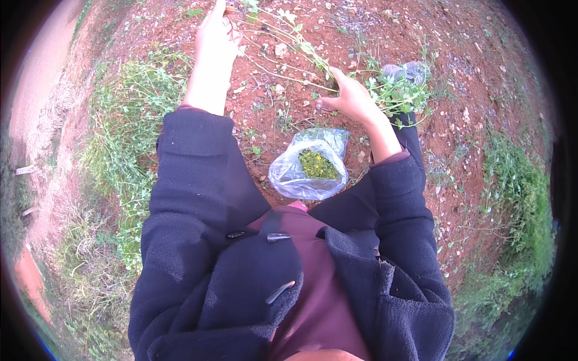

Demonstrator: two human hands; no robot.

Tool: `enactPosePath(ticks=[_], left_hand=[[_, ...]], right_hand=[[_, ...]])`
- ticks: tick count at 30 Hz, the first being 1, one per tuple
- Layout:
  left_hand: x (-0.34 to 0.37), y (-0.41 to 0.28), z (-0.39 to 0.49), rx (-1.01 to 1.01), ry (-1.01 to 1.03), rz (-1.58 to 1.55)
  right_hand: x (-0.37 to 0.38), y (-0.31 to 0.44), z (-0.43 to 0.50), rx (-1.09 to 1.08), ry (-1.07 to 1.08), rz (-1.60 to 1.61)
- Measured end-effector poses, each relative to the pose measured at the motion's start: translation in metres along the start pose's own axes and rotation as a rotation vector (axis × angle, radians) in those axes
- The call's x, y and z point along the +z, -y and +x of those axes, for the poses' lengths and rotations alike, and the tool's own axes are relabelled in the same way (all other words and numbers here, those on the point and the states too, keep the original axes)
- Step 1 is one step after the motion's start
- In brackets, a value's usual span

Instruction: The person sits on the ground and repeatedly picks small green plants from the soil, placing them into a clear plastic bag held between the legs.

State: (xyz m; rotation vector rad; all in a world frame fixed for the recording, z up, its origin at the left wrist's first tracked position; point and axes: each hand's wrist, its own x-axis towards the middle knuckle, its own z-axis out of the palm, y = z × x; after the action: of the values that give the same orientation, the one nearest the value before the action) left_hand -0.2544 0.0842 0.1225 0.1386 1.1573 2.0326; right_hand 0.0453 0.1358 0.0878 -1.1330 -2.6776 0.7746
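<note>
Long thin green stems [293,41] of a leafy plant stretch between my two hands above the soil. At the top edge my left hand [216,38] grips one end of them, its fingertips partly cut off by the frame. My right hand [352,97] is around the stems further right, its thumb set apart from the forefinger and its other fingers hidden. Lobed green leaves [399,94] spread just beyond the right wrist, over my leg. Between my legs a clear plastic bag [307,188] stands with its mouth spread wide. Small yellow-green flower heads or buds [318,164] lie inside it.
Reddish stony soil [469,90] surrounds me. A heap of pulled green plants [135,99] lies to the left, and more green growth [519,189] is at the right. My shoe [413,72] shows beyond the leaves. Dry grass [81,243] borders the lower left.
</note>
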Motion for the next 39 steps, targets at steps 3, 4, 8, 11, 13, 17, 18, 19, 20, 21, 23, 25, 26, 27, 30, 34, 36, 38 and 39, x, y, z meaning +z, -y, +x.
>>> enactPosePath(ticks=[3,4,8,11,13,17,18,19,20,21,23,25,26,27,30,34,36,38,39], left_hand=[[-0.02,-0.018,0.019,-0.025,0.214,-0.135],[-0.023,-0.023,0.025,-0.023,0.393,-0.232],[-0.017,-0.008,0.026,0.072,0.238,-0.232],[-0.004,0.015,-0.001,0.109,0.355,-0.056],[0.01,0.024,-0.02,0.216,0.445,0.195],[0.026,0.027,-0.051,0.519,0.616,0.644],[0.028,0.025,-0.056,0.643,0.631,0.741],[0.03,0.023,-0.059,0.768,0.644,0.838],[0.032,0.021,-0.062,0.747,0.644,0.858],[0.033,0.018,-0.065,0.837,0.632,0.93],[0.034,0.013,-0.07,1.018,0.605,1.073],[0.038,0.008,-0.075,1.184,0.635,1.152],[0.04,0.007,-0.078,1.224,0.661,1.179],[0.042,0.007,-0.082,1.263,0.686,1.206],[0.047,0.022,-0.095,1.161,0.682,1.22],[0.056,0.056,-0.095,1.086,0.463,0.998],[0.051,0.064,-0.087,0.718,0.543,0.824],[0.049,0.066,-0.072,0.414,0.537,0.372],[0.045,0.064,-0.064,0.228,0.502,0.24]], right_hand=[[-0.007,-0.025,0.015,0.036,-0.123,-0.108],[-0.011,-0.032,0.02,0.088,-0.17,-0.09],[-0.055,-0.035,0.045,0.004,-0.592,0.367],[-0.111,-0.006,0.073,-0.096,-0.906,0.989],[-0.146,0.015,0.071,-0.208,-0.812,1.182],[-0.181,0.045,0.063,-0.278,-0.286,1.905],[-0.175,0.051,0.066,-0.304,-0.462,1.686],[-0.172,0.055,0.067,-0.325,-0.626,1.459],[-0.169,0.056,0.067,-0.341,-0.561,1.484],[-0.167,0.057,0.066,-0.367,-0.492,1.493],[-0.162,0.059,0.063,-0.418,-0.354,1.508],[-0.159,0.064,0.061,-0.427,-0.172,1.665],[-0.156,0.068,0.06,-0.438,-0.004,1.834],[-0.153,0.072,0.06,-0.446,0.174,1.996],[-0.132,0.094,0.068,-0.353,-0.319,1.454],[-0.098,0.124,0.08,-0.312,-0.31,1.496],[-0.08,0.141,0.088,-0.333,-0.26,1.456],[-0.071,0.149,0.089,-0.215,-0.232,1.252],[-0.069,0.152,0.093,-0.353,-0.26,1.176]])
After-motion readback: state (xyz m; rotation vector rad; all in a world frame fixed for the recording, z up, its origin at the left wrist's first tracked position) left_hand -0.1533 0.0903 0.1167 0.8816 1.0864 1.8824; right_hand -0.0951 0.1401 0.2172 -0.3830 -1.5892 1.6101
